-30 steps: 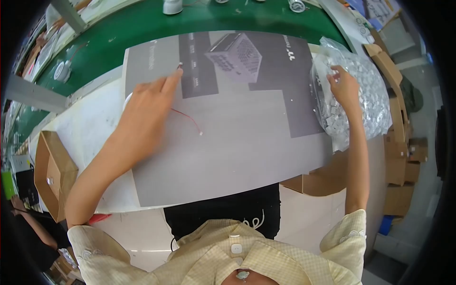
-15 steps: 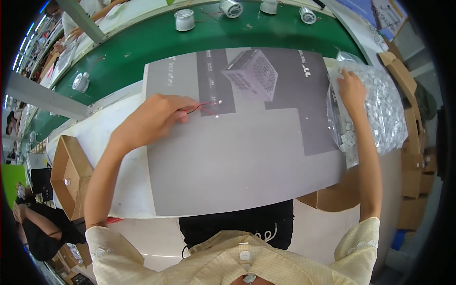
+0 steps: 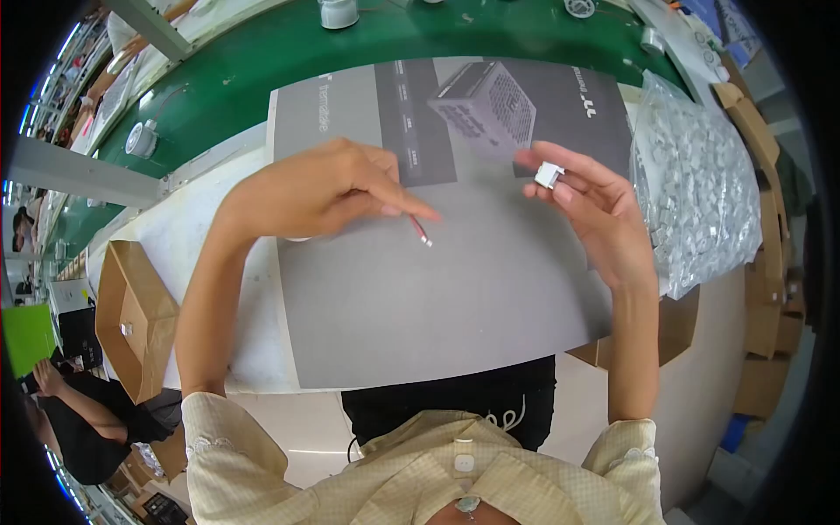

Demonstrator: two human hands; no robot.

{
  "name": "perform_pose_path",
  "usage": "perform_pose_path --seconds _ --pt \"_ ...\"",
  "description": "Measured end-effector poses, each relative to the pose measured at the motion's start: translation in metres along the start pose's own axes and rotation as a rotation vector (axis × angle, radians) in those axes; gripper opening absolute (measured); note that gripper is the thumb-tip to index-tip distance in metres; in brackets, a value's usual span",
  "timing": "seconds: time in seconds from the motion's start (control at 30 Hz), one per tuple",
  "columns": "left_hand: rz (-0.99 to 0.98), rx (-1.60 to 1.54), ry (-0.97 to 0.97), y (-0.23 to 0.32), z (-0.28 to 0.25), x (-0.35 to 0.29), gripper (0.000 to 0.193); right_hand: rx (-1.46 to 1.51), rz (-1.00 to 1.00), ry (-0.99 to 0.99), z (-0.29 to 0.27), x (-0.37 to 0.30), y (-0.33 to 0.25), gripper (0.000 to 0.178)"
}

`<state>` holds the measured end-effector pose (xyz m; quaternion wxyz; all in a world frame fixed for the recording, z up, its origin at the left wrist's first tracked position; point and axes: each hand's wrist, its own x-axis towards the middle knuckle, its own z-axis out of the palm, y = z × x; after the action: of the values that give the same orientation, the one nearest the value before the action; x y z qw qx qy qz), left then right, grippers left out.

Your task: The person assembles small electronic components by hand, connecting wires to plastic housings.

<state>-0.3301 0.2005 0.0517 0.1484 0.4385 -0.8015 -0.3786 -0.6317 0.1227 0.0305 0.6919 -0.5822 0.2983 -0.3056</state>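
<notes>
Pinched in my left hand (image 3: 319, 188) are thin red and dark wires (image 3: 419, 229), whose pale tips point down over a grey printed board (image 3: 420, 306). A bit of a white rim shows under that hand's wrist; the rest of it is hidden. Between the thumb and fingers of my right hand (image 3: 608, 219) sits a small white plastic connector (image 3: 549, 174). It is held above the board, apart from the wires. Just right of this hand lies a clear plastic bag (image 3: 700, 184) full of similar white pieces.
Beyond the board runs a green conveyor belt (image 3: 249, 74) carrying round white lamp-like units (image 3: 339, 12). An open cardboard box (image 3: 131, 324) stands at left, a metal post (image 3: 96, 179) behind it. More cartons (image 3: 759, 324) line the right side. Another person sits at lower left.
My right hand has come out of the bag and moved left with a white connector in its fingers. My left hand has shifted slightly right, with the wires now pointing downward.
</notes>
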Motion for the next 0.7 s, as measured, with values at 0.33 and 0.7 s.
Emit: perform_pose_path --seconds 0.33,0.7 --pt "0.005 -0.239 0.289 -0.005 0.025 0.016 0.028 -0.554 -0.164 0.041 0.008 0.006 0.02 0.03" --pt "-0.002 -0.053 0.569 0.008 0.028 0.016 0.012 -1.155 -0.498 -0.121 -0.005 0.007 0.019 0.037"
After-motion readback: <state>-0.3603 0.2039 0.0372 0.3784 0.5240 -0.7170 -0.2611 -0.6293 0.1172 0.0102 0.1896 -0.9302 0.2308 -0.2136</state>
